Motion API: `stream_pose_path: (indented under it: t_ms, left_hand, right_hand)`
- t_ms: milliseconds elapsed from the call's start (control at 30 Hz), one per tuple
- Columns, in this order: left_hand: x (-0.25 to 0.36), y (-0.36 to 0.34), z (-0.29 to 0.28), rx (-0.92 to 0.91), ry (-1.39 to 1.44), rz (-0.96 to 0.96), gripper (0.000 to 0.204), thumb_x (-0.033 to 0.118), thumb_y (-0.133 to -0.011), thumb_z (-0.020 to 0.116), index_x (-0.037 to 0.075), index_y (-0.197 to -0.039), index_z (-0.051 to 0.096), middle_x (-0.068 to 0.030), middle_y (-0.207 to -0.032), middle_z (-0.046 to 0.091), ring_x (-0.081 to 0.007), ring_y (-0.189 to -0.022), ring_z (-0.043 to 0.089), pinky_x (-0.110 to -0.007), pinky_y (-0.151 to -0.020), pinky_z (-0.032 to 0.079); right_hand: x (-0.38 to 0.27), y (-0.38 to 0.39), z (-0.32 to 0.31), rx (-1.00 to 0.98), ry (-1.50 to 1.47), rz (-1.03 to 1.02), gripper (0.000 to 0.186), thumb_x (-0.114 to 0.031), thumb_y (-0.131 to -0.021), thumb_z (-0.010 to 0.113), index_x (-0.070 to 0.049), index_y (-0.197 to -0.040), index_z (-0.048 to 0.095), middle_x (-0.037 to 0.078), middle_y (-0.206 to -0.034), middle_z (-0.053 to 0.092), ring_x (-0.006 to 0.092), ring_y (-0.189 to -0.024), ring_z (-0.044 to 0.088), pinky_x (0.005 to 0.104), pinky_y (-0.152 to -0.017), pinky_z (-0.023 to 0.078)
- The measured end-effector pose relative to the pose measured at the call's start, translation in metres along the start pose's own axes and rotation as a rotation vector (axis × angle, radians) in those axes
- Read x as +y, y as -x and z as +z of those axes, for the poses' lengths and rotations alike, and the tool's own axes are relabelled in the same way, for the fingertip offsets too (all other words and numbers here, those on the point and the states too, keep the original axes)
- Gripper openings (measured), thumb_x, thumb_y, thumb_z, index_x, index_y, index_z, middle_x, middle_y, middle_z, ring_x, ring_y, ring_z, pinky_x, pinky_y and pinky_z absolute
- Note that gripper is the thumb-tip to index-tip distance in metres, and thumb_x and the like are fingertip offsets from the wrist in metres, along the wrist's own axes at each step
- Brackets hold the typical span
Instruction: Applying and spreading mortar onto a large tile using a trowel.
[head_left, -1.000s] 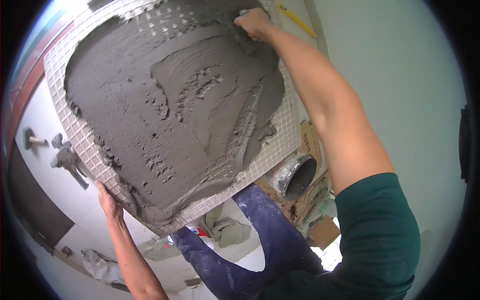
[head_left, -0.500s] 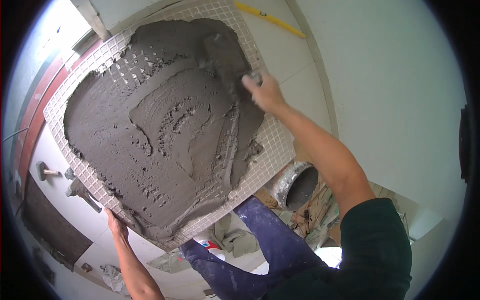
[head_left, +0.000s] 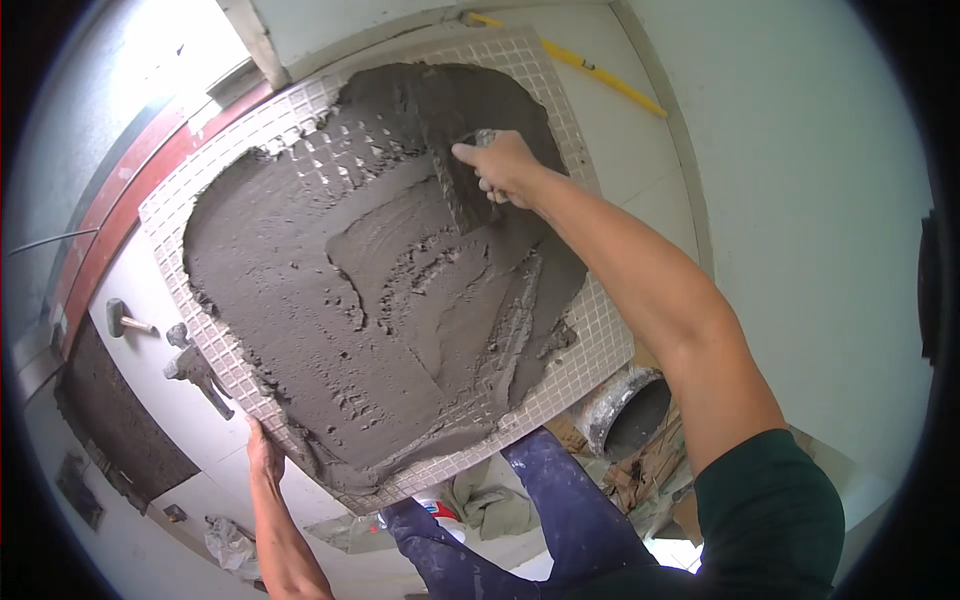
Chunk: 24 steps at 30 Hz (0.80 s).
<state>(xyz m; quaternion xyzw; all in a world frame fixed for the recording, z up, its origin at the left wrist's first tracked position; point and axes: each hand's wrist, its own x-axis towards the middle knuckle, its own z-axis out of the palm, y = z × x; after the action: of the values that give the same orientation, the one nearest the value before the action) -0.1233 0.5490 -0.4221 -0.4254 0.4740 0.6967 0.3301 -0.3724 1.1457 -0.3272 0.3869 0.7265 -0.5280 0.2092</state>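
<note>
A large tile (head_left: 598,345) is held tilted in front of me, its gridded back face up. Thick grey mortar (head_left: 290,270) covers most of it, with ridges and rough patches in the middle. Bare grid shows along the rim and in a patch near the far left. My right hand (head_left: 508,170) is closed round the handle of a flat trowel (head_left: 455,190), whose mortar-coated blade lies against the mortar in the far right part. At the near left corner, my left hand (head_left: 265,455) grips the tile's edge; its fingers are partly hidden underneath.
A yellow spirit level (head_left: 610,80) lies beyond the tile by the wall. Left of the tile are a mallet (head_left: 120,318) and a mortar-caked tool (head_left: 195,372). A dirty bucket (head_left: 597,410) lies sideways near my legs, beside crumpled sacking. A plastic bag (head_left: 230,545) sits at lower left.
My right hand has drawn the trowel leftward over the mortar, and its blade now stands more edge-on. The whole view has shifted, while my left hand keeps its hold on the tile.
</note>
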Motion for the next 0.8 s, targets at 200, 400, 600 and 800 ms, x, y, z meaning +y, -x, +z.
stream_pose_path:
  t_ms: [200, 400, 600, 800]
  left_hand:
    - [-0.002, -0.004, -0.002, -0.034, -0.001, -0.016, 0.069, 0.056, -0.104, 0.03, 0.004, -0.148, 0.039, -0.0123, -0.146, 0.049, -0.0296, -0.131, 0.049, -0.049, -0.112, 0.036]
    - [0.0, -0.002, 0.008, -0.016, -0.037, -0.014, 0.067, 0.054, -0.105, 0.029, 0.002, -0.145, 0.042, -0.0137, -0.141, 0.054, -0.0304, -0.127, 0.052, -0.049, -0.11, 0.038]
    - [0.001, -0.004, 0.005, -0.069, -0.066, 0.01, 0.068, 0.053, -0.106, 0.028, 0.0, -0.145, 0.042, -0.0137, -0.141, 0.054, -0.0277, -0.127, 0.053, -0.044, -0.11, 0.039]
    - [0.002, -0.003, 0.005, -0.151, -0.014, -0.006, 0.069, 0.052, -0.106, 0.029, -0.003, -0.146, 0.039, -0.0146, -0.142, 0.054, -0.0281, -0.127, 0.054, -0.042, -0.11, 0.039]
  right_hand:
    - [-0.013, 0.019, 0.089, 0.038, 0.079, -0.034, 0.032, -0.025, -0.087, 0.076, 0.003, -0.08, 0.061, 0.008, -0.064, 0.06, 0.0182, -0.047, 0.055, 0.0349, -0.039, 0.043]
    - [-0.04, 0.048, 0.213, 0.008, 0.184, -0.068, 0.036, -0.028, -0.084, 0.078, 0.003, -0.099, 0.068, 0.018, -0.094, 0.071, 0.0285, -0.079, 0.071, 0.0402, -0.066, 0.056]
    - [-0.067, 0.089, 0.309, 0.018, 0.345, -0.061, 0.044, -0.031, -0.082, 0.079, -0.001, -0.112, 0.068, 0.02, -0.119, 0.068, 0.0348, -0.112, 0.065, 0.0408, -0.093, 0.053]
    - [-0.094, 0.091, 0.359, -0.039, 0.711, -0.302, 0.039, -0.027, -0.081, 0.076, -0.001, -0.11, 0.07, 0.02, -0.119, 0.068, 0.034, -0.111, 0.066, 0.0383, -0.093, 0.055]
